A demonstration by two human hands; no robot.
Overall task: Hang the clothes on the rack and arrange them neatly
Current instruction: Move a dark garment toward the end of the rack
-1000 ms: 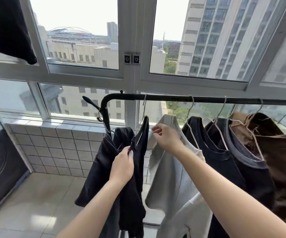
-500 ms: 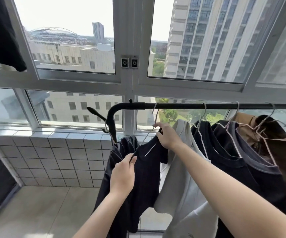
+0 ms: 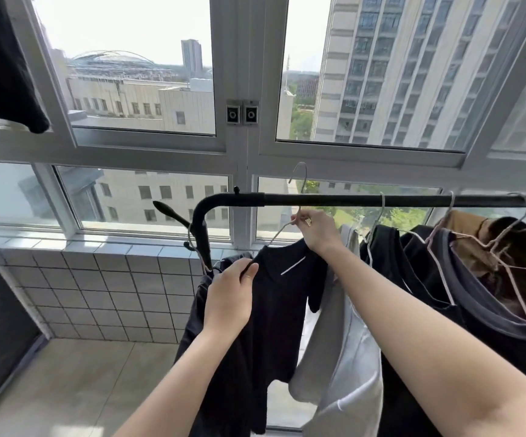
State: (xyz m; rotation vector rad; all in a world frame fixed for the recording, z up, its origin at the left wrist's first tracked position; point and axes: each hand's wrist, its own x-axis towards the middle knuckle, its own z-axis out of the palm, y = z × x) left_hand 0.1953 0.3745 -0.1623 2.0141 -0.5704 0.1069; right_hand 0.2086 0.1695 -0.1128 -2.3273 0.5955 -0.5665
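My left hand (image 3: 230,298) pinches the shoulder of the black T-shirt (image 3: 282,310), fingers closed on the cloth. My right hand (image 3: 316,230) grips the neck of its wire hanger (image 3: 286,228), whose hook rises above the rack's black rail (image 3: 381,200), not resting on it. My arm hides part of the grey shirt (image 3: 340,357) just beside it. Further right hang a dark shirt (image 3: 391,269) and a brown garment (image 3: 523,263), cut off at the frame edge. The rail is bare between its bend and the first hung hook. Beyond is the window (image 3: 245,146).
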